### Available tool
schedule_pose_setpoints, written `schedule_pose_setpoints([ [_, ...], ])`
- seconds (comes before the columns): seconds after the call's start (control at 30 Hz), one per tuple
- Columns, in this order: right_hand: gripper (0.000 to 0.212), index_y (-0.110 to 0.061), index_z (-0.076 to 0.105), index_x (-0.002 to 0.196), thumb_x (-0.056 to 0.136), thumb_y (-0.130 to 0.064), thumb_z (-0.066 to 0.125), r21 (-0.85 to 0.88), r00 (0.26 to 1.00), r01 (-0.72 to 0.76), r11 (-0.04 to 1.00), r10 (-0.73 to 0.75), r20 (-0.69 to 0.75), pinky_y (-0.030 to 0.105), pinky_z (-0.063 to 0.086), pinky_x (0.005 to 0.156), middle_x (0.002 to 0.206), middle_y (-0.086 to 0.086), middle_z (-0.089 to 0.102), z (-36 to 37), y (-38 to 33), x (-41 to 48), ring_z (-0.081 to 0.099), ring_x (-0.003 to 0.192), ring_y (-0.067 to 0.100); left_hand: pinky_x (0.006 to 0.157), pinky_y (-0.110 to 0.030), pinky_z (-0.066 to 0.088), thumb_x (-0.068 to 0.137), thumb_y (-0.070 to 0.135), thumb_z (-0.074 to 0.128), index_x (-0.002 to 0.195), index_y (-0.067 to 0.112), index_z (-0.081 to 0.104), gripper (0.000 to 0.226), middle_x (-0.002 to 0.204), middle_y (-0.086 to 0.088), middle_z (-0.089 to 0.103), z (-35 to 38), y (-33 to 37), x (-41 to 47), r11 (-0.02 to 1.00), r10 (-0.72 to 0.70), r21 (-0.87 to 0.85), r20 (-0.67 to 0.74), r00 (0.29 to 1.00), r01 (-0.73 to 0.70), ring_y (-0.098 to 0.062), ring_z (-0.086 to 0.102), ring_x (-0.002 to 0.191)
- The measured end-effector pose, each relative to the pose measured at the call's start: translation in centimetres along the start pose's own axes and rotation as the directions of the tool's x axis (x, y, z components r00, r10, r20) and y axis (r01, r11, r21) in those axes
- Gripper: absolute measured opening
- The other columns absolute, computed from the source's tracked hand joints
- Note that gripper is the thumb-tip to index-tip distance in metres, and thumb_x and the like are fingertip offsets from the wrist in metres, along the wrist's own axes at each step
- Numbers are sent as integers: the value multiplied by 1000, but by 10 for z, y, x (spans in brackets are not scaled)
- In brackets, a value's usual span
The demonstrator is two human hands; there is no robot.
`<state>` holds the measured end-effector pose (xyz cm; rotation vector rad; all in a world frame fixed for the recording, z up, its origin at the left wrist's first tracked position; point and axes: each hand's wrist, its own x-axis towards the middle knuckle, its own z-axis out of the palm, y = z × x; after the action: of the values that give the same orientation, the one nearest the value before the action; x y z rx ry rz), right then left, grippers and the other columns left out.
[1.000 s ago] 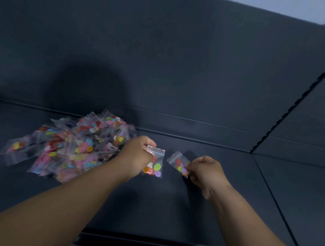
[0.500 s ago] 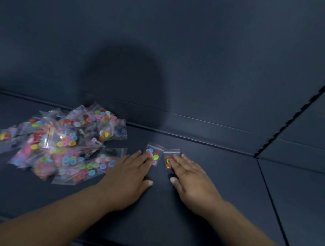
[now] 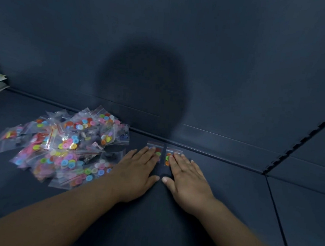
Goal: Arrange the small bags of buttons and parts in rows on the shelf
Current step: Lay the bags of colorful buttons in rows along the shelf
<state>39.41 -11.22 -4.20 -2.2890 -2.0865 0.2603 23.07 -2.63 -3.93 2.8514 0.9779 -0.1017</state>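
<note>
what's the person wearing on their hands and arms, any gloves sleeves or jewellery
No gloves on the left hand or the right hand, and no rings, watch or bracelets show. The left forearm and the right forearm are bare as far as the frame reaches, so no sleeve is in view. The thumbnails look short.

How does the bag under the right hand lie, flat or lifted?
Flat: the bag lies on the shelf, and the right hand rests on it, spread open.
</note>
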Motion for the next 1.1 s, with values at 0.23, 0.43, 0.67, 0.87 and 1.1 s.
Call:
schedule_pose_setpoints([
  [0.23, 68, -19, 1, 150, 96, -54, 23, 12, 999, -33, 999, 33, 19, 31, -9, 117, 159, -1, -4, -8, 4, 13, -9, 145, 12, 115, -32, -5, 67, 65, -11, 151, 21, -1, 96, 160, 1, -8, -3, -3, 11, 1000, -10, 18, 12, 1000, 10, -13, -8, 146],
  [0.43, 67, -21, 4, 150, 96, -53, 26, 25, 999, -51, 998, 50, 19, 34, -6, 118, 159, -1, -3, -9, -1, 19, -6, 146, 13, 116, -32, -4, 90, 61, 10, 151, 21, 0, 74, 160, 1, -8, -8, -10, 12, 1000, -26, 18, 11, 1000, 25, -13, -7, 146],
  [0.67, 63, -23, 3, 150, 97, -48, 29, 69, 994, -42, 997, 49, -94, 33, -7, 116, 159, -1, -8, -21, -32, 20, -4, 146, 16, 116, -40, -3, 78, 60, -1, 151, 23, 0, 82, 159, -3, -12, -22, -28, -3, 997, -39, 61, -106, 994, 45, -22, -8, 146],
  [0.87, 56, -24, 16, 149, 98, -37, 35, 147, 984, 134, 980, -115, -134, 30, 3, 117, 159, -2, 0, -29, -98, 55, 1, 146, 17, 104, -61, 21, 75, 73, 34, 131, 16, 55, 82, 145, -12, 44, -27, -75, -49, 974, -181, 98, -219, 959, 206, -39, 38, 133],
  [1.1, 59, -32, 6, 149, 97, -50, 27, 233, 992, 124, 965, -123, -18, 37, 3, 119, 159, -8, -3, -8, -145, 119, -9, 145, 15, 108, -63, -2, 73, 82, 29, 145, 27, 33, 90, 157, -6, 18, -15, -122, -78, 956, -280, 51, -138, 950, 289, -37, 7, 144],
])
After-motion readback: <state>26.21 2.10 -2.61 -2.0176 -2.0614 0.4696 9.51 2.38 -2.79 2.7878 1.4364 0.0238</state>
